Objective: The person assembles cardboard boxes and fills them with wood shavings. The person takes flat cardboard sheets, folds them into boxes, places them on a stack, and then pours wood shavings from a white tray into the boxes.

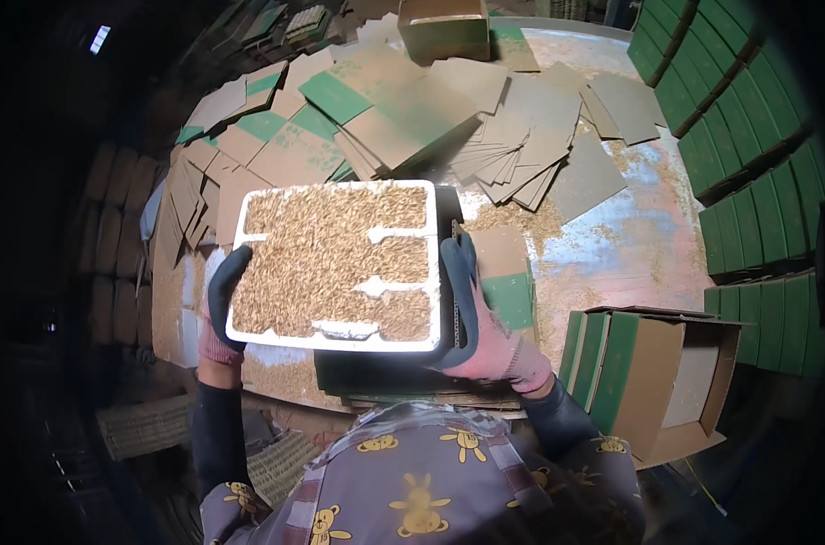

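Between my hands is a white foam tray [433, 207] filled with loose golden-brown husks [313, 254]. White ridges of the tray show through the husks on its right side and near edge. My left hand [225, 295], in a dark-palmed pink glove, grips the left edge. My right hand [472, 309], gloved alike, is closed at the right side, where a corrugated cardboard edge [457, 300] shows under its fingers. Whether that cardboard belongs to a box around the tray I cannot tell. Below the tray lies a stack of green cardboard [385, 374].
Flat brown and green cardboard pieces [403, 118] spread over the far table [649, 245], with husks scattered about. An open carton [444, 32] stands at the back. Green boxes [740, 118] are stacked at the right. Another open box [676, 381] lies on its side at near right.
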Motion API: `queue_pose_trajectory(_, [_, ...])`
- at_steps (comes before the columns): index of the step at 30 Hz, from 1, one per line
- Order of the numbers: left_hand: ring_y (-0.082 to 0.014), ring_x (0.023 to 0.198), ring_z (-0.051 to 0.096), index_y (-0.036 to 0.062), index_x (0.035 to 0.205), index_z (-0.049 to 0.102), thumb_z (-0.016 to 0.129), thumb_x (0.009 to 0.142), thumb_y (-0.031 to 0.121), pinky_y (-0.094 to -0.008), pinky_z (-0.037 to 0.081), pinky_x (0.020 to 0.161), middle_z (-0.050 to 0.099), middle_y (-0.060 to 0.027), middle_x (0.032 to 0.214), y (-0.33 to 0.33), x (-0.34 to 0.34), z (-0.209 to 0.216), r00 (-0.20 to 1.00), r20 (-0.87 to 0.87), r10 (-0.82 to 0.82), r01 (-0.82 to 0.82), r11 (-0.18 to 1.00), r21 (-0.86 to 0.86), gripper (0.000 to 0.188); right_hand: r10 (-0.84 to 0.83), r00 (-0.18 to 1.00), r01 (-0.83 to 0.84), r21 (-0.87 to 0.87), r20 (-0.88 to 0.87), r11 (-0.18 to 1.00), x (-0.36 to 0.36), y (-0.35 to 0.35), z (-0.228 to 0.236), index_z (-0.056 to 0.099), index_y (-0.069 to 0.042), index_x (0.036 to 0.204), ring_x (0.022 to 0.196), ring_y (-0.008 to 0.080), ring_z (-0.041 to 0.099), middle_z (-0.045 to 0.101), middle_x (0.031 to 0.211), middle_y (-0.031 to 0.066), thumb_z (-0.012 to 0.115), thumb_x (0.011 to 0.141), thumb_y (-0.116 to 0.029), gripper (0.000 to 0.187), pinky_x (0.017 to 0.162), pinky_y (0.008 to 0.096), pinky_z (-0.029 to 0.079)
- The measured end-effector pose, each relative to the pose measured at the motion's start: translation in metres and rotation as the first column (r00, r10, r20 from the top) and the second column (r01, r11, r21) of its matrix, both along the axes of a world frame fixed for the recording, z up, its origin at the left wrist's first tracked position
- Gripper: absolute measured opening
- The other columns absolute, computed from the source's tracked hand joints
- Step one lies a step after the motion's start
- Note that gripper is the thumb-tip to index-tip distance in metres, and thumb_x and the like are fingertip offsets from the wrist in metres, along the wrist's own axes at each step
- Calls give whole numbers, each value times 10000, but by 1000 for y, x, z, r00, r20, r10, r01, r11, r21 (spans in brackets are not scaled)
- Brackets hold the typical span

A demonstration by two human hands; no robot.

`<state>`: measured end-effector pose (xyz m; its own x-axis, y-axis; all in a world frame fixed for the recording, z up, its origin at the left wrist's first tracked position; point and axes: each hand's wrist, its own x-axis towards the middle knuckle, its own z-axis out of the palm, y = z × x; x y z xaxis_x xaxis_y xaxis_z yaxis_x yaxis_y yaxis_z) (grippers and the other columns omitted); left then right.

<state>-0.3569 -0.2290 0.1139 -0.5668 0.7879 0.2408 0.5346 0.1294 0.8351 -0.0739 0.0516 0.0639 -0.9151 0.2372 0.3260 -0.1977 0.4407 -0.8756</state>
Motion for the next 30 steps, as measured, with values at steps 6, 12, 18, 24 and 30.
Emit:
queue_pose_trajectory(6, [-194, 1169, 567, -21, 1309, 527, 507, 967, 96, -320, 444, 1019, 588, -117, 1273, 31, -23, 13, 962, 273, -7, 17, 999, -34, 362, 35, 999, -26, -204, 38, 979, 4, 14, -6, 9, -38, 1535, 1463, 412, 8, 36, 1573, 256, 821, 669, -304, 1216, 1184, 483, 107])
queue_pose_trajectory(12, [-96, 835, 583, 30, 1391, 483, 635, 916, 276, -266, 488, 767, 653, -29, 1003, 70, 22, 22, 894, 305, 328, -69, 774, -629, 556, 63, 997, -77, -561, -44, 825, 3, 66, -37, 242, -49, 1504, 1397, 249, 301, 266, 1547, 142, 839, 709, -226, 1010, 1140, 365, 264])
queue_pose_trajectory(18, [-365, 830, 662, 16, 1244, 532, 533, 918, 324, -436, 520, 712, 661, -202, 950, 89, 44, -12, 766, -619, -171, -456, 534, -712, 448, -794, -39, 982, 170, 606, 82, 10, 249, -243, 579, 25, 1195, 983, 343, 634, 659, 1113, 184, 819, 658, -375, 711, 818, 398, 513])
queue_pose_trajectory(24, [-336, 703, 660, -49, 1236, 498, 483, 946, 304, -439, 511, 624, 671, -147, 779, 96, 62, -27, 755, -576, -313, -514, 263, -817, 457, -543, 606, 704, -710, 581, 27, -80, 267, -254, 612, -99, 688, 413, 101, 446, 580, 638, -1, 788, 789, -287, 276, 368, 238, 311])
queue_pose_trajectory(30, [-326, 752, 666, -30, 1138, 539, 594, 892, 296, -428, 509, 639, 683, -155, 809, 96, 83, -7, 852, -461, -249, -411, 228, -883, 412, -827, 199, 969, 18, 525, 245, -83, 302, -292, 718, -209, 935, 854, 262, 618, 645, 882, 91, 775, 739, -345, 245, 770, 416, 502])
